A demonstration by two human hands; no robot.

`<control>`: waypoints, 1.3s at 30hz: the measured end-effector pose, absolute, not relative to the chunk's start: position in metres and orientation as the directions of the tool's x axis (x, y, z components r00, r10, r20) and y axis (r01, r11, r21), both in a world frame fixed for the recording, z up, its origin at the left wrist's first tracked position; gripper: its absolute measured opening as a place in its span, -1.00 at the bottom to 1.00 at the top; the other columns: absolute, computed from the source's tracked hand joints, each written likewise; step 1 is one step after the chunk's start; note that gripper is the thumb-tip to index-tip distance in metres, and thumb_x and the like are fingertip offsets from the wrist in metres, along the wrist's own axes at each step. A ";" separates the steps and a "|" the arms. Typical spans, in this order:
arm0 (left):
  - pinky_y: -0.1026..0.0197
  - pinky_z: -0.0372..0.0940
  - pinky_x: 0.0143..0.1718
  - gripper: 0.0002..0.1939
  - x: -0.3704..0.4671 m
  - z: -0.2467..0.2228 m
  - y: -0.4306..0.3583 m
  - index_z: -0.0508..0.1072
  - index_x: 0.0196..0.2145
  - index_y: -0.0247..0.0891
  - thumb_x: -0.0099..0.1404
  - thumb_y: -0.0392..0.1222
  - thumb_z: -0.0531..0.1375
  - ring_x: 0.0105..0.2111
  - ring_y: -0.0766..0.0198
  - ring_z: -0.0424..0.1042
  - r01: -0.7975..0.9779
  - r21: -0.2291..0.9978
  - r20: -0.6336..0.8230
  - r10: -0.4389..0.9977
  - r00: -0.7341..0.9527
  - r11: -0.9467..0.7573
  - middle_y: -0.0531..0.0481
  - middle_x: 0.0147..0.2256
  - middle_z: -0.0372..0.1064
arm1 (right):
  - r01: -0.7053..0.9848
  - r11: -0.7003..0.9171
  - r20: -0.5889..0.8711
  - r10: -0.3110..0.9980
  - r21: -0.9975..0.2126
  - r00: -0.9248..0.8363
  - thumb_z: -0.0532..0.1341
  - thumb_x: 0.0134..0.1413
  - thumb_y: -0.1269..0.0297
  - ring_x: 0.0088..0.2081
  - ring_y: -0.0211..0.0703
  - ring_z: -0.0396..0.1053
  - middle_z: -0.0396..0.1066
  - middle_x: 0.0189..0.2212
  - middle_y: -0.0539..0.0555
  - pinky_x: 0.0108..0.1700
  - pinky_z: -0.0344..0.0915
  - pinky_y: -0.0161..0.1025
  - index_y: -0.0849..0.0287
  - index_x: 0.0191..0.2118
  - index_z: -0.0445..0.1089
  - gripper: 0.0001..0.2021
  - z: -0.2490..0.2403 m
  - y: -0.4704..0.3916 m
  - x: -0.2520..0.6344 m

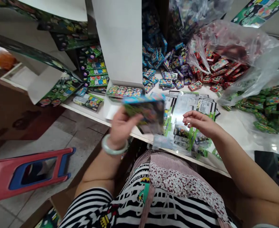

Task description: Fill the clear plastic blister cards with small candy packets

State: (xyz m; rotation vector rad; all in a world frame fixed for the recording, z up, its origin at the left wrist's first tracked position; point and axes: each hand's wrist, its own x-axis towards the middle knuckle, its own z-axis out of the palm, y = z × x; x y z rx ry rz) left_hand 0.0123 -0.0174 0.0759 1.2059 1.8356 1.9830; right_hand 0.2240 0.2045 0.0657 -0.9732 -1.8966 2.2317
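My left hand [122,128], with a pale bangle at the wrist, grips a printed candy box [145,115] in dark, green and blue colours; motion blurs its print. Over the table's front my right hand [198,122] holds nothing, its fingers loosely curled and apart. Beneath that hand lie flat printed packages [203,106] and clear plastic sleeves [183,109]. Just beyond the held box stands a white carton [119,41] with its lid raised, and a row of small colourful packs [125,91] shows inside it.
Heaps of blue packs [153,57], purple packs [183,68], red packs [225,69] and green packs [269,107] line the back and right, partly under plastic bags [244,38]. A pink and blue stool [32,174] is on the floor at left. A black device [269,167] sits at right.
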 end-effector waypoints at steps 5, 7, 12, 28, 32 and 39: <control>-0.08 0.29 0.14 -0.63 -0.103 0.089 -0.008 0.46 -0.06 -0.14 0.29 0.10 0.28 -0.01 0.15 0.47 0.793 0.600 0.648 0.520 -0.557 0.102 0.04 -0.08 0.51 | 0.400 -0.070 -0.355 0.616 -0.914 -0.703 0.41 -0.21 0.00 -0.35 -0.20 0.40 0.47 -0.38 0.02 -0.23 0.30 -0.18 0.14 -0.31 0.42 -0.62 0.039 0.221 0.230; -0.13 0.12 0.24 -0.54 -0.134 0.067 0.008 0.46 -0.06 -0.26 0.25 0.14 0.24 0.14 0.09 0.38 0.794 0.591 0.528 0.676 -0.514 0.141 -0.07 -0.02 0.48 | 0.438 -0.001 -0.339 0.635 -0.899 -0.694 0.39 -0.19 0.06 -0.36 -0.20 0.38 0.44 -0.41 0.00 -0.21 0.30 -0.17 0.14 -0.35 0.42 -0.69 0.025 0.220 0.230; -0.25 -0.05 0.32 -0.60 -0.157 0.004 0.027 0.52 -0.16 -0.17 0.15 0.14 0.25 0.23 -0.08 0.27 0.772 0.601 0.390 0.767 -0.510 0.207 -0.18 0.01 0.47 | 0.458 0.096 -0.313 0.605 -0.884 -0.732 0.31 -0.04 0.17 -0.36 -0.19 0.40 0.48 -0.38 0.02 -0.20 0.33 -0.18 0.14 -0.32 0.42 -0.82 0.009 0.215 0.229; -0.28 0.01 0.36 -0.43 0.015 -0.044 0.021 0.22 0.28 -0.34 0.39 -0.08 0.12 0.42 -0.21 -0.08 0.812 0.486 -0.135 0.946 -0.294 0.322 -0.37 0.37 0.03 | 0.650 0.656 -0.171 0.641 -0.384 -0.748 0.41 0.00 0.23 0.25 0.33 0.19 0.27 0.19 0.53 0.26 0.07 0.16 0.43 0.16 0.33 -0.37 -0.018 0.240 0.005; -0.27 0.00 0.37 -0.43 0.015 -0.045 0.017 0.23 0.29 -0.30 0.40 -0.06 0.12 0.42 -0.19 -0.08 0.789 0.566 -0.123 0.970 -0.207 0.241 -0.32 0.39 0.01 | 0.649 0.607 -0.170 0.657 -0.459 -0.735 0.33 0.06 0.33 0.15 0.17 0.32 0.43 0.08 0.32 0.19 0.18 0.07 0.27 -0.03 0.46 -0.67 -0.020 0.262 0.016; -0.14 0.21 0.27 -0.60 -0.012 -0.006 0.027 0.42 0.12 -0.23 0.43 -0.03 0.09 0.19 0.05 0.36 0.643 0.766 0.394 0.789 -0.471 0.002 -0.24 0.13 0.41 | 0.392 0.414 -0.084 0.592 -0.822 -0.801 0.21 0.12 0.23 -0.26 -0.22 0.43 0.51 -0.29 0.03 -0.11 0.36 -0.21 0.17 -0.23 0.40 -0.86 0.026 0.295 0.098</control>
